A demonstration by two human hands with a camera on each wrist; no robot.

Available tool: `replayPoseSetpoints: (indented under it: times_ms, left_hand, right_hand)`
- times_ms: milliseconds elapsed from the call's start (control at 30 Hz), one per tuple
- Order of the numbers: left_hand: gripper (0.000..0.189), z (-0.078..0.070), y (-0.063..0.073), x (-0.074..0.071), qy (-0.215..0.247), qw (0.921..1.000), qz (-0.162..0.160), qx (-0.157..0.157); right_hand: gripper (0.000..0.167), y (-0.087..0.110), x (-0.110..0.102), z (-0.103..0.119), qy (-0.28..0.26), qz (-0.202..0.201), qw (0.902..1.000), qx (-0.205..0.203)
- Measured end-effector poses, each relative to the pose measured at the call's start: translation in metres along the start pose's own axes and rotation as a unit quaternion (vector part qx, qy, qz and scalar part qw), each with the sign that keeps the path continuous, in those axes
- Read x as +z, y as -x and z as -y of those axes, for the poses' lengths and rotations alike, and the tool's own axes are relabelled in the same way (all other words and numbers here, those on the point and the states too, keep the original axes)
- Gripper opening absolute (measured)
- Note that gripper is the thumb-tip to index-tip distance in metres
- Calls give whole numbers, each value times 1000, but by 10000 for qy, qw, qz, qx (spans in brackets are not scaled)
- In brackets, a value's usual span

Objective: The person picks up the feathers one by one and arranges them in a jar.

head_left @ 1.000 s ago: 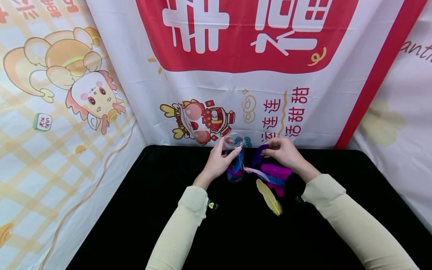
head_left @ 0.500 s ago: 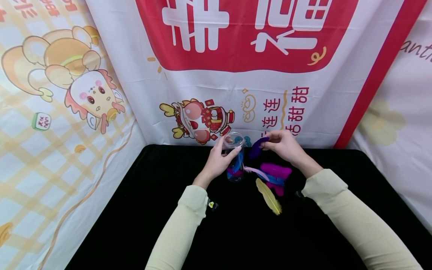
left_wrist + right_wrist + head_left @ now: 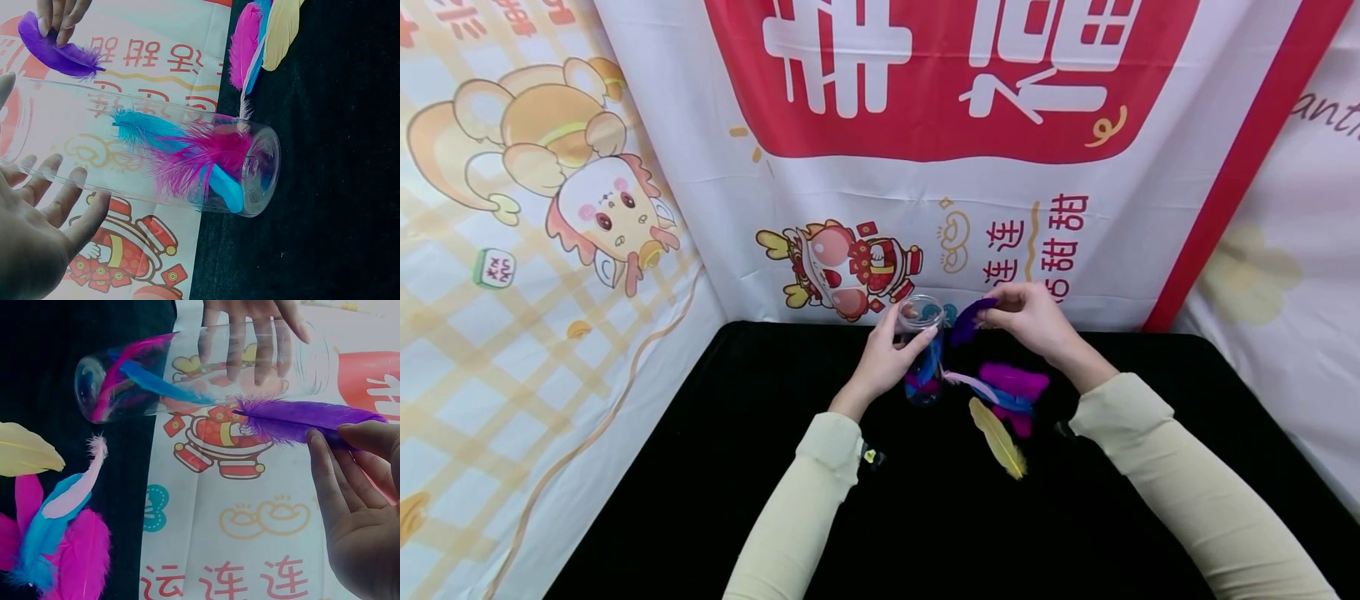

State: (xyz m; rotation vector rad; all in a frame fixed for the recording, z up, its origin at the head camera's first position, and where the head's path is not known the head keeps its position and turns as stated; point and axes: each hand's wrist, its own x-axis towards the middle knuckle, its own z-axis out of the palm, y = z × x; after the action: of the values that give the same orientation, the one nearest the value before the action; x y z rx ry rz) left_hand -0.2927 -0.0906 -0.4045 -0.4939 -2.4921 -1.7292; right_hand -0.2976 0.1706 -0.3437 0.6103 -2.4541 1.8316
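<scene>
We've got left fingers (image 3: 94, 215) round the jar (image 3: 923, 367) and right fingers (image 3: 322, 462) pinching the purple feather (image 3: 294, 419), probably light and bendy, so we'd hold it gently mid-length.

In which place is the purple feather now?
In the head view, the purple feather is held in the right hand, just right of the jar.

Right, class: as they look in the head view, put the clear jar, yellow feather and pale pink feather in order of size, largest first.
1. Clear jar, partly covered by the left hand
2. Yellow feather
3. Pale pink feather, shorter and slimmer
</scene>
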Motion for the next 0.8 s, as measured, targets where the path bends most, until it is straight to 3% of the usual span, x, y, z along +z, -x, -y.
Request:
replayPoseSetpoints:
  times_ms: [233, 800]
  left_hand:
    - [72, 0, 0, 1, -26, 10000, -34, 32]
    - [72, 0, 0, 1, -98, 9999, -92, 33]
  right_hand:
    - [16, 1, -1, 8, 279, -76, 9996, -17]
    - [21, 1, -4, 30, 316, -187, 9993, -117]
